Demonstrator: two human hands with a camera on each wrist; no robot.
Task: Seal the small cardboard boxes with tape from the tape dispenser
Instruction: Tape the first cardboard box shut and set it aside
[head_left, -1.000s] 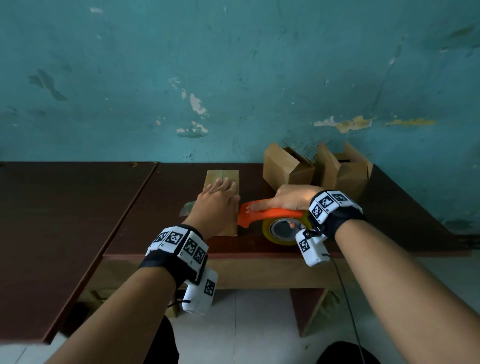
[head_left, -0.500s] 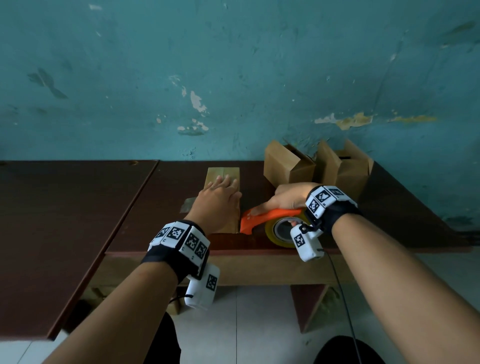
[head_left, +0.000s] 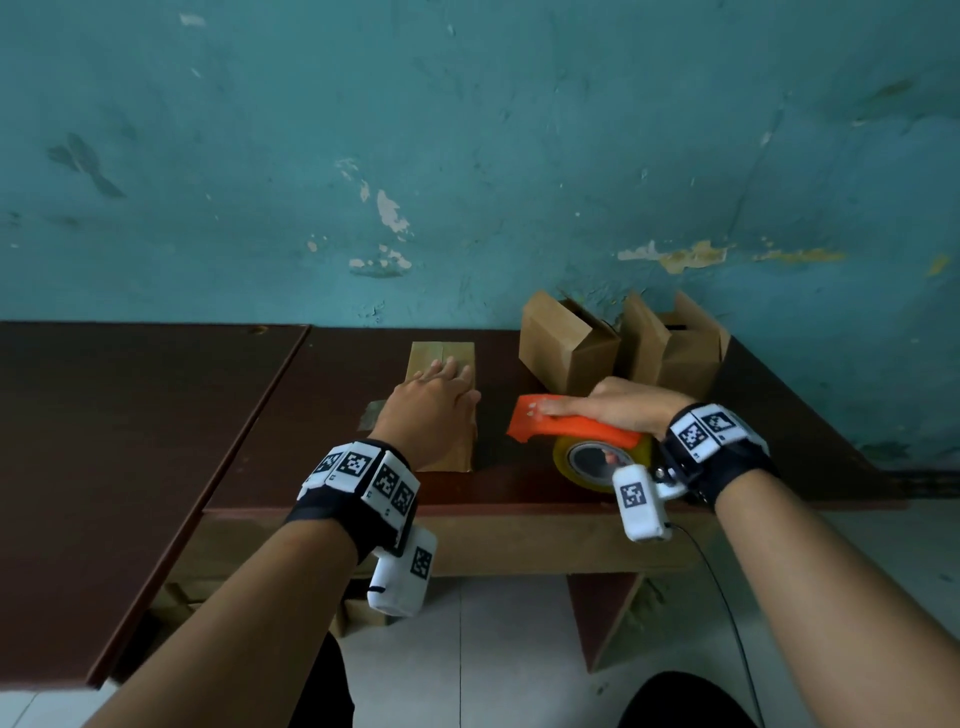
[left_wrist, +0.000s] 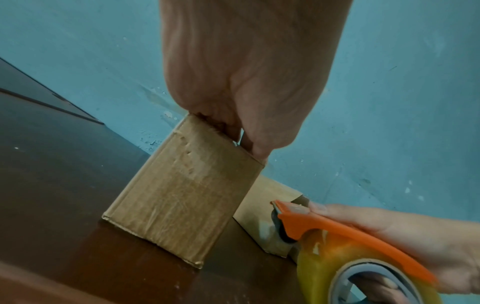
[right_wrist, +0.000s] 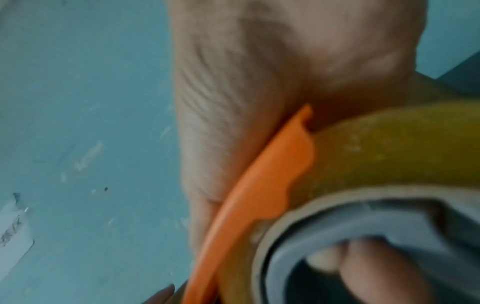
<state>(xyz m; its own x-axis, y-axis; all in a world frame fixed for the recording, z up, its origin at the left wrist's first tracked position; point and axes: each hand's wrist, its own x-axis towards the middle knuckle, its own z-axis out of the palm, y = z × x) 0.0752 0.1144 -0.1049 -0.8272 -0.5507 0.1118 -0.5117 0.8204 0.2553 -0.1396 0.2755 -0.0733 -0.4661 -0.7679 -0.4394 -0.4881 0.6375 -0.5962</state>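
A small closed cardboard box (head_left: 441, 356) lies on the dark brown table (head_left: 337, 467). My left hand (head_left: 436, 395) rests flat on its top with straight fingers. The left wrist view shows tape over the box's near end (left_wrist: 182, 201) under that left hand (left_wrist: 246, 82). My right hand (head_left: 623, 402) grips the orange tape dispenser (head_left: 566, 426) with its yellowish tape roll (head_left: 597, 460), a short way right of the box and apart from it. In the right wrist view, fingers (right_wrist: 376, 267) sit inside the roll's core, below the orange handle (right_wrist: 259, 185).
Two more cardboard boxes (head_left: 566, 343) (head_left: 670, 348) with raised flaps stand at the back right against the teal wall. A scrap of tape (head_left: 371, 415) lies left of the taped box. A second dark table (head_left: 130, 441) adjoins on the left. The table's front edge is close.
The dispenser's nose was against the box's near right side; my right hand has pulled it to the right, leaving a gap. The left hand has stayed on the box.
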